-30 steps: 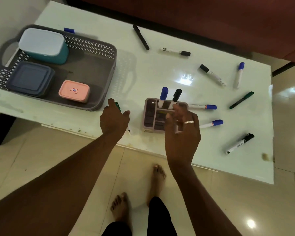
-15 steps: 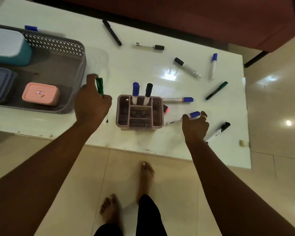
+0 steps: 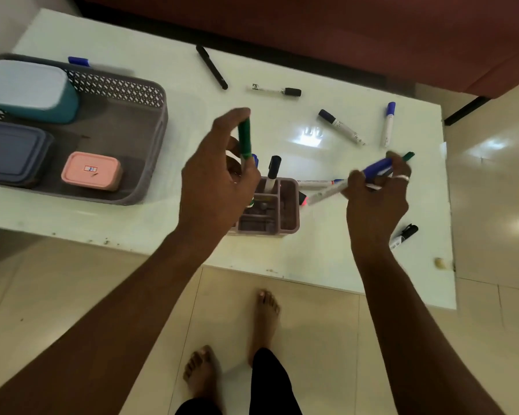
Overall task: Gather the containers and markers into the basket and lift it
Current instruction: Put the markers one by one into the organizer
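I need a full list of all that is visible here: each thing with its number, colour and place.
table: one, white, on floor
basket: one, grey, table's left
teal container: one, white lid, in basket
dark blue container: one, in basket
pink container: one, in basket
holder: one, mauve, near table edge
standing markers: two, black and blue caps, in holder
loose markers: at least eight, black, blue, green, scattered on table
green marker: one, upright over holder
blue-capped marker: one, right of holder
left hand: holds green marker
right hand: ringed, holds blue-capped marker
feet: two, bare, on floor
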